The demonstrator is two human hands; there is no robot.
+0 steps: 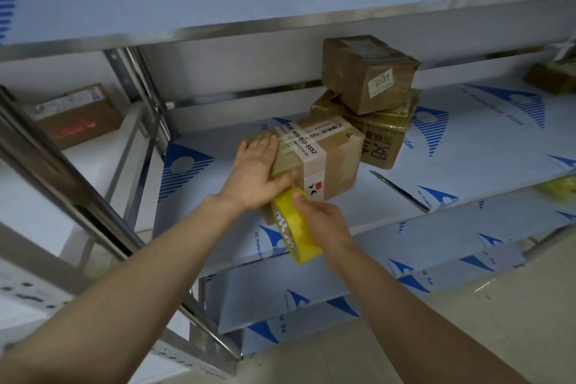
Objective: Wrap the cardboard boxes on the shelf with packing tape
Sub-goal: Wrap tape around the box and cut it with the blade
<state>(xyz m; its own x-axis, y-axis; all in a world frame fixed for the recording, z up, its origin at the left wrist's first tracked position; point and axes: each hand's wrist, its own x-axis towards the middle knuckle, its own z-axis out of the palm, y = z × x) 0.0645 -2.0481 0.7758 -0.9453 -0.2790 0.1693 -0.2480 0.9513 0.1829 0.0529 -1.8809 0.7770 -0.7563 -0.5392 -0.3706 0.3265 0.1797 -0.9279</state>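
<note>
A brown cardboard box (330, 162) with a white printed tape band lies on the middle shelf (405, 171). My left hand (254, 170) lies flat on the box's left end, fingers straight, pressing clear tape onto its top. My right hand (321, 220) grips a yellowish roll of packing tape (294, 226) at the box's near corner, with a strip running from the roll up onto the box. Behind the box, two wrapped boxes are stacked: a lower one (380, 140) and an upper one (367, 75) bearing a label reading 3003.
A box cutter (400, 190) lies on the shelf right of the box. Another box (78, 115) sits on the shelf unit at left, and one (551, 76) at the far right. A metal upright (140, 87) stands left of the boxes. An upper shelf hangs overhead.
</note>
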